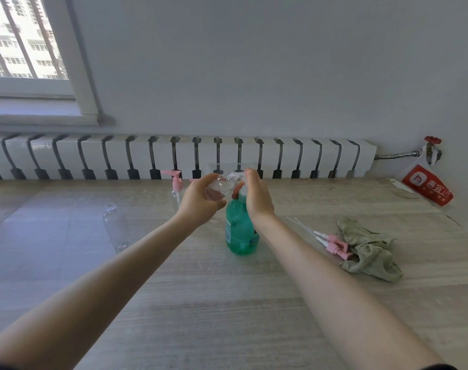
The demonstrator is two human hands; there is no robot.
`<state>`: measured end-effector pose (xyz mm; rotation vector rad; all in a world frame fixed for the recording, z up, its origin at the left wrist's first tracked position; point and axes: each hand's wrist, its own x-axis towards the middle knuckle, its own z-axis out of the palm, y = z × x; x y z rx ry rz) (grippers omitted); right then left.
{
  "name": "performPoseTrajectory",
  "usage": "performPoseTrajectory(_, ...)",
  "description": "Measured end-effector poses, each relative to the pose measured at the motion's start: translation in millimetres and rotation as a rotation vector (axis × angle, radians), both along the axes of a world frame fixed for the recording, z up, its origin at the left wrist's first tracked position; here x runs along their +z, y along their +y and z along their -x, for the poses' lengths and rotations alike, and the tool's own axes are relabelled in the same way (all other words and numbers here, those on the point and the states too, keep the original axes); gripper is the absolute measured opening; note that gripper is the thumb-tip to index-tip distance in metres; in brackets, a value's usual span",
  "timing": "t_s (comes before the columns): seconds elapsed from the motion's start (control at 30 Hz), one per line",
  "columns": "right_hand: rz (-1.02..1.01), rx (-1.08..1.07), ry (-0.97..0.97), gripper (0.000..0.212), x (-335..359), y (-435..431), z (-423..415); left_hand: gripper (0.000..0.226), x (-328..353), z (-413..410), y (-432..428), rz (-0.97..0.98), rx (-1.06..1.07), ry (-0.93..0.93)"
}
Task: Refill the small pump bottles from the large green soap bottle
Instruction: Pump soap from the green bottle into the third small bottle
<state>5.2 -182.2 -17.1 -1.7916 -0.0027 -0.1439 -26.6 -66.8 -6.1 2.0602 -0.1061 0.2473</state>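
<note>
You are at a wide wooden desk (pixel 227 303). The green bottle (pixel 239 231) stands upright on it, and both your arms reach out to it.

A long white radiator (pixel 200 158) runs along the wall behind the green bottle. A crumpled grey-green cloth (pixel 368 249) lies to the right of the green bottle, well apart from it. A red and white bag (pixel 427 186) hangs further right and further back than the cloth.

Your right hand (pixel 256 196) sits on top of the green bottle. Its fingers are curled over the pump there.

Your left hand (pixel 200 201) is just left of the green bottle's top. Its fingers are wrapped round a clear small bottle (pixel 222 184), which is tipped on its side. You cannot tell if its mouth touches the spout.

An open bottle (pixel 115 228) with no top stands far to the left of the green bottle. A pump bottle (pixel 177 188) with a pink top stands behind and to the left, partly hidden by your left hand.

Two loose pumps (pixel 331 243), pink with white tubes, lie between the green bottle and the cloth, and they touch the cloth.
</note>
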Motion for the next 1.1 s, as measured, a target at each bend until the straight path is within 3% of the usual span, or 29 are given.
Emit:
performPoseTrajectory(0.53, 0.002, 0.004, -0.017, 0.051, -8.6, -1.3, -7.0, 0.061, -3.0, 1.6, 0.5, -0.032, 0.000, -0.021)
performPoseTrajectory(0.8, -0.008, 0.002, -0.047, 0.079, -3.0, -1.4, -0.5, 0.064, -2.9, 1.7, -1.3, 0.022, -0.002, 0.002)
performPoseTrajectory(1.1, -0.003, -0.008, -0.038, 0.079, -4.2, -1.1, -1.5, 0.064, -1.2, 1.5, -2.3, 0.035, -0.006, 0.002)
